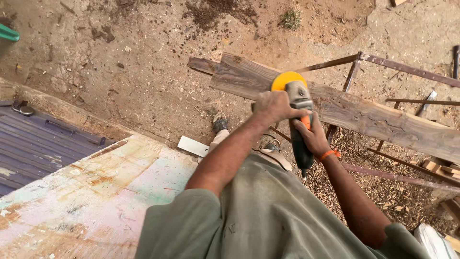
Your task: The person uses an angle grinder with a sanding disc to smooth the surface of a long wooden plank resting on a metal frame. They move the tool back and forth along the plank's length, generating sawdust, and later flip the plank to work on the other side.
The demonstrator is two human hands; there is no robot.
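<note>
Grinder (298,112) — grey, yellow disc, on weathered plank (364,112), both hands' fingers apparently wrapped around it

An outdoor woodworking yard: dirt ground (143,81), wood shavings (364,187), a rough plank (364,115) on a rusty metal frame (407,69).

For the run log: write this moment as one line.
left hand: grips grinder front | right hand: grips grinder body | yellow disc: on plank | plank: on metal frame
</note>
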